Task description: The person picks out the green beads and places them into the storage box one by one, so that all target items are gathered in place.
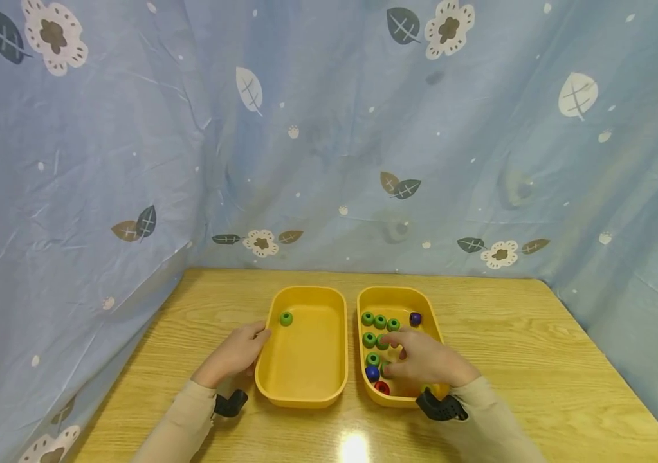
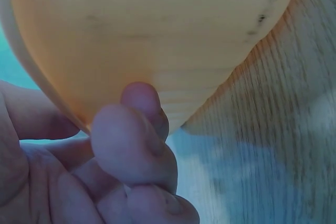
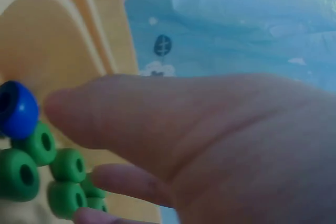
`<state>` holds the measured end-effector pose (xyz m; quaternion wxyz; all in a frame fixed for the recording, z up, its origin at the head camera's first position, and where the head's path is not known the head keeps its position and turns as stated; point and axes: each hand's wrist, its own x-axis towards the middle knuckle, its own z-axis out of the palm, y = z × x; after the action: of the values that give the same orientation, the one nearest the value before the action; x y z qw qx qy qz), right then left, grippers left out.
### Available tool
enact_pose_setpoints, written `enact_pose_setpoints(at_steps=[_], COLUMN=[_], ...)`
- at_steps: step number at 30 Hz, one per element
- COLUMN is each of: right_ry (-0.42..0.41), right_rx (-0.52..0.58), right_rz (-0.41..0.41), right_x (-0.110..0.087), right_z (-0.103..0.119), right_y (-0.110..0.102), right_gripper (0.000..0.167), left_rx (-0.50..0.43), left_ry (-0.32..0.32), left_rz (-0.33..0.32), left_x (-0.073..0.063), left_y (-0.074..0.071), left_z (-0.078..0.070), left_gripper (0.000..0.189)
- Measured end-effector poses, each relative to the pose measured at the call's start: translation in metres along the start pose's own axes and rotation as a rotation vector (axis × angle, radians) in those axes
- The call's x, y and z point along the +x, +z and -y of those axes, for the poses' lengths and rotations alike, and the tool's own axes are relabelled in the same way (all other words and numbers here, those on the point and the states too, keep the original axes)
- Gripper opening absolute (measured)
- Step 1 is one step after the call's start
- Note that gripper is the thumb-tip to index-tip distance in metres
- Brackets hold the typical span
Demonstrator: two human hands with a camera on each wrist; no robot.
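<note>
Several green beads (image 1: pixel 374 359) sit in the right yellow tray (image 1: pixel 393 290), nearer its left wall; narrow gap to the left yellow tray (image 1: pixel 308 360), wider wood tabletop (image 1: pixel 525 347) rightward. My right hand (image 1: pixel 426 357) is over them, thumb and fingers parted, nothing visibly gripped. My left hand (image 1: pixel 237 350) pinches the left yellow tray's left rim. Right also holds two blue beads (image 1: pixel 372 373), one red bead (image 1: pixel 377 387); left, one green bead (image 1: pixel 286 319).

Shallow yellow tray (image 1: pixel 309 360), upright, one holed green bead (image 1: pixel 286 323) near its far left corner, matching tray (image 1: pixel 393 300) just to the right, several green beads (image 1: pixel 365 343) grouped along its left edge
</note>
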<state>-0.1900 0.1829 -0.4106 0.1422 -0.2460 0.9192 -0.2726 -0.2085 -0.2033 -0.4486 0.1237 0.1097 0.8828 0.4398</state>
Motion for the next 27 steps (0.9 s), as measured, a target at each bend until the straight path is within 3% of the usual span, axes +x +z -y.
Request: enact_pose_setpoints(at_steps=[8, 27], right_ry=[0.000, -0.004], right_rx=[0.025, -0.050], right_rz=[0.086, 0.068], right_x=[0.008, 0.021], right_z=[-0.004, -0.014], right_y=[0.006, 0.018], right_gripper=[0.049, 0.017], left_rx=[0.005, 0.021], left_ry=[-0.022, -0.038], left_rz=[0.009, 0.019], left_x=[0.002, 0.008], left_y=[-0.003, -0.007], left_z=[-0.001, 0.002], left_gripper=[0.043, 0.045])
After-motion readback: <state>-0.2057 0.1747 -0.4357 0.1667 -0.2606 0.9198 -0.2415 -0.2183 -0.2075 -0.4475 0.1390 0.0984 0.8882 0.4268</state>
